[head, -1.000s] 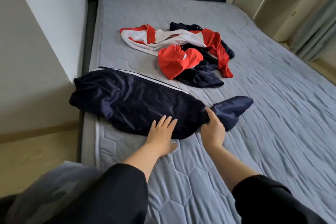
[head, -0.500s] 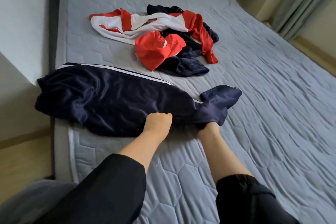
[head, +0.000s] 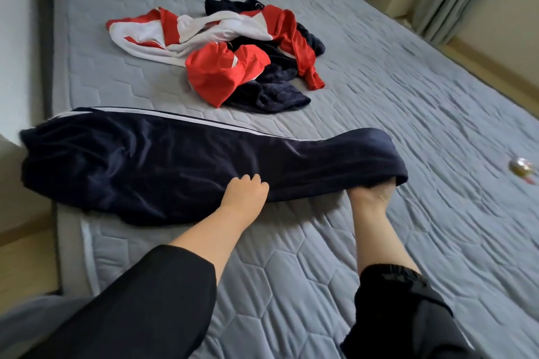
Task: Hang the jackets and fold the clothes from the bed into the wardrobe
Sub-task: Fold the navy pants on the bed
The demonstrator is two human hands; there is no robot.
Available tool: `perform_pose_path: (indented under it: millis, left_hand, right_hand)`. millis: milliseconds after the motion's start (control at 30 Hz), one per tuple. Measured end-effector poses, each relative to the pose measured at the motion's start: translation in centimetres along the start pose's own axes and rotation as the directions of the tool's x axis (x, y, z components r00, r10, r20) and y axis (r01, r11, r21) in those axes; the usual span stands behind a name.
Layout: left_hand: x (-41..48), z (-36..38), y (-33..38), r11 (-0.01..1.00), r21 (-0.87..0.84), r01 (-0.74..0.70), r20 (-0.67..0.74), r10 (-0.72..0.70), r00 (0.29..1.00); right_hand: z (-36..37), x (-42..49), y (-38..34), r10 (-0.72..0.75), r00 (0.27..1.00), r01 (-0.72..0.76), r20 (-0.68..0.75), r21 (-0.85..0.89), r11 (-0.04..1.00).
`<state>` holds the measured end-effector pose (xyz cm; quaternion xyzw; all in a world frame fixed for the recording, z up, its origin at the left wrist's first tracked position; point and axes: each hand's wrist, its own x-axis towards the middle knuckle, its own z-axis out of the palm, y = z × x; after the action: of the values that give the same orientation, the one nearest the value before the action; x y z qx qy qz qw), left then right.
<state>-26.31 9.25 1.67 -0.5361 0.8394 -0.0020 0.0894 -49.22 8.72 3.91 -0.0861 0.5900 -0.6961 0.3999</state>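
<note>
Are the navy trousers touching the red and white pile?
Apart. The head view shows bare bedspread between the navy trousers and the red and white pile.

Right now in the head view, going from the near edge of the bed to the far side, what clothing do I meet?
Navy blue track trousers with a white side stripe, held by the left hand and right hand → red, white and navy pile of crumpled garments, apart from the trousers on the grey quilted mattress.

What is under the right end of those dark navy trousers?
The right hand is tucked under the navy trousers, lifting that end off the bed. Its fingers are covered by cloth, so their grip cannot be seen.
</note>
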Motion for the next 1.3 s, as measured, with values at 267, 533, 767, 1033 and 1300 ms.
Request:
perform_pose_path:
  millis: [267,533,767,1033,1300]
  left_hand:
    - [-1.2,2.4,1.1,1.000,-0.002,-0.001,0.233,0.001,0.972]
    - [-1.9,2.9,2.1,1.000,-0.027,0.008,0.341,0.002,0.940]
    - [-1.1,2.4,3.1,0.994,-0.085,0.073,0.384,-0.035,0.923]
    - [-1.1,2.8,2.6,0.994,-0.089,0.066,0.384,-0.027,0.923]
    - [-1.8,3.7,1.8,0.988,-0.119,0.098,0.348,-0.051,0.936]
  right_hand:
    - [-8.0,3.6,-0.7,0.015,0.974,-0.027,-0.224,-0.049,0.998]
    - [-8.0,6.8,-2.2,0.396,0.917,-0.390,0.041,0.288,0.875]
    - [-9.0,7.3,-5.6,0.197,0.979,-0.202,0.045,0.282,0.938]
    - [-13.7,7.4,-1.3,0.237,0.912,-0.367,-0.336,-0.402,0.839]
    - [-9.4,7.1,-0.4,-0.401,0.844,-0.130,-0.356,-0.861,0.491]
